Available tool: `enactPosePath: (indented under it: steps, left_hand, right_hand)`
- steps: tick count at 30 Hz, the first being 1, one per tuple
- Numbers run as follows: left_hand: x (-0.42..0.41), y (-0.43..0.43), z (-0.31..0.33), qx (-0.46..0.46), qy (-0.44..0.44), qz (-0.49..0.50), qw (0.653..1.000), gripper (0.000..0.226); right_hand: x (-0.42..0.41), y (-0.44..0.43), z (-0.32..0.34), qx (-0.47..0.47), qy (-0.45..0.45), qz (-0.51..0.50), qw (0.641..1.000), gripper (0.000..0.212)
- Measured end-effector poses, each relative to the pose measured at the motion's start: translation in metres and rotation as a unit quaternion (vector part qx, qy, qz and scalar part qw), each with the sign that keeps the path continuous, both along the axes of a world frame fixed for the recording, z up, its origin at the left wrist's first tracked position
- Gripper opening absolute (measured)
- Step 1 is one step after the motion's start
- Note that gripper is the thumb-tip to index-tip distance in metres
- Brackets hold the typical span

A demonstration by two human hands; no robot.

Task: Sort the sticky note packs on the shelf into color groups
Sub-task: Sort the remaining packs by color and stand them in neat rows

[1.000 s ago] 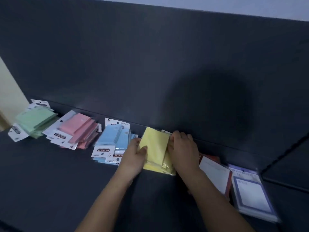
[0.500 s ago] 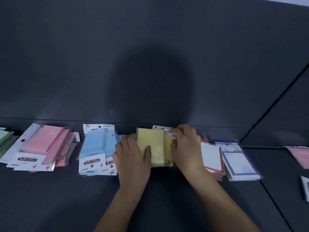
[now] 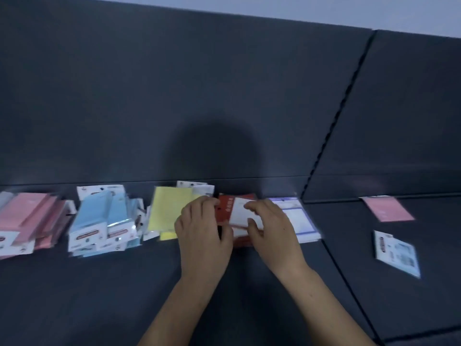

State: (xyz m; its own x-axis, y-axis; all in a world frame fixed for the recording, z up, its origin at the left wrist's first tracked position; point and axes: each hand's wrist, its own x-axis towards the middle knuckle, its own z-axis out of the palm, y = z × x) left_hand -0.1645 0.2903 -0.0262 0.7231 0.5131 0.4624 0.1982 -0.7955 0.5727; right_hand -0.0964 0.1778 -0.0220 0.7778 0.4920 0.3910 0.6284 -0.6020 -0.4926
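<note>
The dark shelf (image 3: 99,295) carries pink packs (image 3: 30,216), blue packs (image 3: 99,216), yellow packs (image 3: 167,211) and red packs (image 3: 224,208).

pack stacks (image 3: 104,216) line the back of the shelf (image 3: 74,295); 2 loose packs (image 3: 396,253) lie farther right.

It looked like a stationery shop: a dark display shelf (image 3: 99,295) with a back panel (image 3: 174,96) carried retail-packed sticky note packs (image 3: 104,218) with hang-tab header cards, piled by colour.

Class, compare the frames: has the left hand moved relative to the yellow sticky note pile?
Yes. The left hand has shifted right, from the left edge of the yellow pile to the red pack beside it.
</note>
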Motion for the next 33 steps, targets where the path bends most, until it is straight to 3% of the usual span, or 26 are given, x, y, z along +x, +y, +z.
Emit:
enactPosePath:
  steps: [9,18,26,33]
  left_hand:
    - [0.048,-0.231,-0.009,0.038,0.05,-0.209,0.976,0.038]
    - [0.085,-0.394,-0.019,0.049,0.09,-0.324,0.941,0.035]
    - [0.132,-0.425,-0.034,0.041,0.15,-0.33,0.931,0.036]
    - [0.194,-0.422,-0.037,0.032,0.158,-0.319,0.934,0.036]
  right_hand:
    - [0.017,-0.247,-0.002,-0.065,0.019,-0.139,0.988,0.031]
    - [0.002,-0.44,-0.01,-0.052,0.041,-0.274,0.96,0.029]
    - [0.029,-0.486,-0.023,-0.023,0.057,-0.322,0.945,0.032]
    - [0.095,-0.473,-0.024,-0.073,0.051,-0.299,0.95,0.035]
